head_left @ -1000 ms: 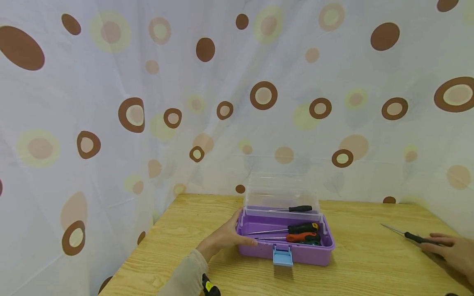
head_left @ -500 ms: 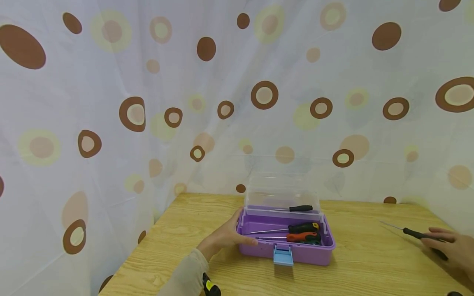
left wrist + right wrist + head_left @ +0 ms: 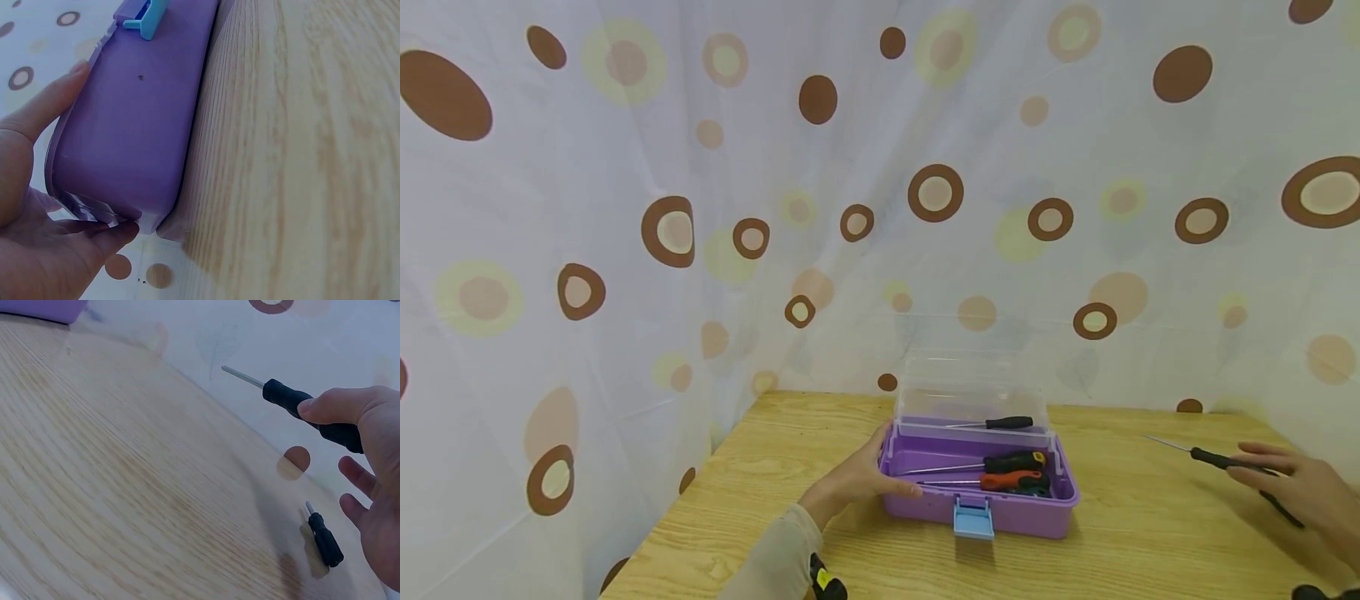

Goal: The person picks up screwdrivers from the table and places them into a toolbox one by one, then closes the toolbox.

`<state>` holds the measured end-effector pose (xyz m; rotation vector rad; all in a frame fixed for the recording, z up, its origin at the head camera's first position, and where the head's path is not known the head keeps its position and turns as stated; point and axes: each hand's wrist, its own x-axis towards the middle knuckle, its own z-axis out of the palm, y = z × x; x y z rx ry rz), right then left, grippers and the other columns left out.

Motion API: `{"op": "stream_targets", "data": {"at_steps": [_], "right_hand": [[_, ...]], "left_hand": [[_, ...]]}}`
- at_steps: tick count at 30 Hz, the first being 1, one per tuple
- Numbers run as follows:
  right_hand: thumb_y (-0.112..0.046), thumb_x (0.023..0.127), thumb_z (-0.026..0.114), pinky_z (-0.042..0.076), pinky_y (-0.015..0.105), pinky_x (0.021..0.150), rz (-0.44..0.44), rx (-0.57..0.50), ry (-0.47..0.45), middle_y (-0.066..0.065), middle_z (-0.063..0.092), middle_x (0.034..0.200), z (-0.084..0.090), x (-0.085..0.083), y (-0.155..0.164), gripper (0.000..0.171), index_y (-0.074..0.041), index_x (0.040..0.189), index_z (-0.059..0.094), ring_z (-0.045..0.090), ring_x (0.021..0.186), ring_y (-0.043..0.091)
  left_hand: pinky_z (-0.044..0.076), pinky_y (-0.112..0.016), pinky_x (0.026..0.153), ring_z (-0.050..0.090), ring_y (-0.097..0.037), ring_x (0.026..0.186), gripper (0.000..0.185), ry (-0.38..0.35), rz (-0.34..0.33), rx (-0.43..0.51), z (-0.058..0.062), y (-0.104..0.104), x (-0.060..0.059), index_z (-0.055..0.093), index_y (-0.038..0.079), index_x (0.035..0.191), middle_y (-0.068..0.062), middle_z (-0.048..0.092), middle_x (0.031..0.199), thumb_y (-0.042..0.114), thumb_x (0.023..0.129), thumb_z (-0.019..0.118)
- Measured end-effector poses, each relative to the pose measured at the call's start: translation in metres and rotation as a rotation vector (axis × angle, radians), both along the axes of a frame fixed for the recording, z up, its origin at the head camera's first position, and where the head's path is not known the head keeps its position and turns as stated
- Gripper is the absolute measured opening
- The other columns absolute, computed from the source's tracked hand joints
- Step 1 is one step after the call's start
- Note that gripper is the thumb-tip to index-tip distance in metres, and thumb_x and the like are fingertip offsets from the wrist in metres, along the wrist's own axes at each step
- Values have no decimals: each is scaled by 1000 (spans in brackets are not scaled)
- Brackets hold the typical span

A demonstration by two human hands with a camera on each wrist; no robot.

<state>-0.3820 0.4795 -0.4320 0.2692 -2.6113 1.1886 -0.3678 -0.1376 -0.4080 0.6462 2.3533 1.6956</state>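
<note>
My left hand grips the left end of a purple toolbox, thumb along its front rim and fingers round the end wall. The box's clear lid stands raised at the back. Inside lie a screwdriver with a black-and-yellow handle, one with an orange-red handle, and a dark green handle partly hidden by the rim. A slim black-handled one shows through the lid. At the right, my right hand holds a black-handled screwdriver above the table, its tip pointing left.
Under my right hand, a small black screwdriver lies on the wooden table. A light blue latch hangs down the box's front. Dotted curtains close in the back and left. My wrist straps carry black-and-yellow gear.
My right hand has lifted the screwdriver and carried it a little to the left, baring the small one beneath. My left hand and the toolbox stay as they were.
</note>
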Motion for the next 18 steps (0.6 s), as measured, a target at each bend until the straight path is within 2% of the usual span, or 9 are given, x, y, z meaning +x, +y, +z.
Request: {"op": "stream_targets", "data": {"at_steps": [2,3,4,8,9,11,13,16,18], "right_hand": [[-33,107,59,23,74,109,3,14,8,-50,28,113,4,1,-4,52,15,127,63,15,145,59],[-39,105,61,24,82,99,-34,48,-11,-45,37,119,9,1,-8,60,16,130,60,17,134,71],[-41,104,63,26,81,97,-49,69,-11,-39,40,122,12,1,-11,67,19,133,55,19,133,71],[-40,102,66,28,79,95,-41,100,20,-12,48,143,18,0,-22,70,16,140,50,23,132,70],[-38,102,66,29,79,95,-30,95,30,-14,49,144,20,0,-25,69,16,141,50,24,131,69],[-36,103,66,28,80,95,13,63,30,-29,42,138,22,1,-31,65,16,140,50,22,133,68],[-34,104,65,29,79,97,39,34,29,-39,35,130,23,1,-38,60,14,139,54,21,143,58],[-32,104,64,30,80,96,73,-8,7,-40,34,131,27,1,-47,57,12,140,55,18,145,56],[-32,104,65,32,79,95,73,-18,1,-28,40,141,29,1,-53,56,7,143,55,20,144,56]], "left_hand": [[25,-60,118,40,-40,141,119,-1,-1,4,0,1,0,11,15,166,-14,42,156,23,79,91],[25,-60,118,39,-40,142,119,0,-2,4,1,2,0,11,15,166,-14,42,156,23,79,91],[25,-60,118,39,-40,142,119,0,0,3,1,2,0,11,15,166,-14,42,156,24,79,92],[24,-60,119,39,-40,142,120,3,3,-1,1,2,0,11,15,166,-13,41,157,24,78,92],[24,-60,119,39,-40,142,120,3,3,-1,1,2,0,11,15,166,-13,41,157,24,78,92],[25,-60,118,39,-40,142,120,4,1,-3,1,1,0,11,15,166,-13,41,157,24,78,92],[25,-60,118,40,-40,141,119,4,-4,-1,1,1,0,11,15,166,-13,42,156,25,78,92],[26,-60,118,41,-40,140,117,10,-16,4,1,0,0,14,16,165,-14,43,155,24,78,92],[25,-60,118,41,-40,140,117,9,-21,7,0,0,-1,15,16,165,-15,44,154,24,78,92]]}}
